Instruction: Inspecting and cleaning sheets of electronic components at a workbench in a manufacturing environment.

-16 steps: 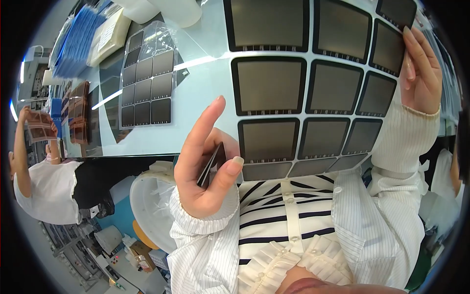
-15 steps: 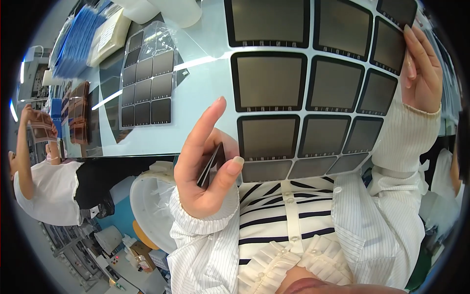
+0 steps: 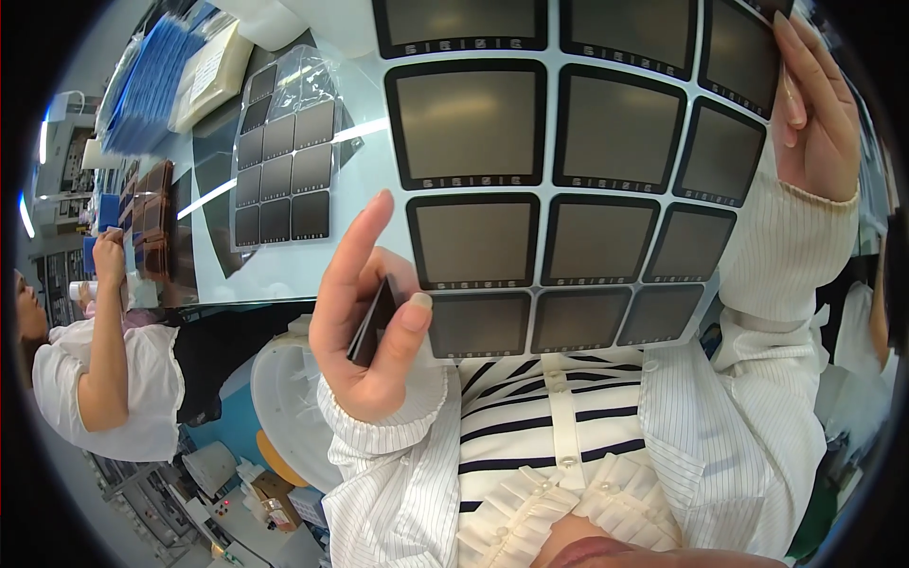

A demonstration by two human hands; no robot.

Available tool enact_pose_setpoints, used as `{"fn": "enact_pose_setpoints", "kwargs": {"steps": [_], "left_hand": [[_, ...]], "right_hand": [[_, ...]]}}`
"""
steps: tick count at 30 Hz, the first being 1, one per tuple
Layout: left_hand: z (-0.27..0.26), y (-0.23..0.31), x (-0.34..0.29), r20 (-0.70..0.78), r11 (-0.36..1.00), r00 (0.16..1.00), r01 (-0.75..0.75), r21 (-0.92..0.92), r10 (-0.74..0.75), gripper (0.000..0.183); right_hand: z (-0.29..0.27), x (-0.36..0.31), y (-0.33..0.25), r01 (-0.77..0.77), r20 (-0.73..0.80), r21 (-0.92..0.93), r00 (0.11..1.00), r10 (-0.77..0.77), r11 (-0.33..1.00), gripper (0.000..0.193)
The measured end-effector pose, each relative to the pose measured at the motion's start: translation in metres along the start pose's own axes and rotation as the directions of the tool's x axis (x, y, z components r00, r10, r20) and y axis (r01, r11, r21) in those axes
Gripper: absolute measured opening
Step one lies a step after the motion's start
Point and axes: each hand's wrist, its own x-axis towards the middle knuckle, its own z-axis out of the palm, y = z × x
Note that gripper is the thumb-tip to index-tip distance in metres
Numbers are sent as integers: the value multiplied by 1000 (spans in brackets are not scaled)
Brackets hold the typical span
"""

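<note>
A large clear sheet with dark rectangular, black-framed panels (image 3: 469,128) is held up in front of me, tilted, its upper part cut off by the picture's edge. My right hand (image 3: 819,118) grips its upper right edge, thumb and fingertips at the border. At the lower left edge is my left hand (image 3: 355,331), index finger stretched up and thumb tip against the sheet's side. Between that thumb and the curled fingers a thin dark flat piece (image 3: 371,325) is pinched; whether it is one layer or more I cannot tell.
On the glass-topped table (image 3: 355,199) lies a similar smaller-looking panel sheet (image 3: 289,166) in clear film. Behind it are a blue stack (image 3: 151,80) and a cream stack (image 3: 210,76). Brown panel sheets (image 3: 156,222) stand near a co-worker (image 3: 114,379) at left. A white bin (image 3: 284,407) sits below the table edge.
The large sheet has shifted left and tipped, its panels looking larger. My left hand has moved left with it, still pinching the dark piece. The co-worker's arms have lowered.
</note>
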Motion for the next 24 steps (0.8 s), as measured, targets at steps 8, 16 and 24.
{"fn": "enact_pose_setpoints", "kwargs": {"steps": [8, 16, 24], "left_hand": [[-8, -4, 0, -100, 999, 994, -50, 14, 51, 55], [-33, -4, -4, -52, 984, 998, -32, -174, 23, 54], [-25, 0, 1, -283, 999, 959, -15, 32, 24, 48]], "right_hand": [[37, 0, -11, -26, -52, 32, 998, 28, 999, 13], [51, 24, -11, -53, 83, 223, 996, 35, 973, 15], [61, 49, -14, -20, 227, 153, 974, -15, 988, 20]]}}
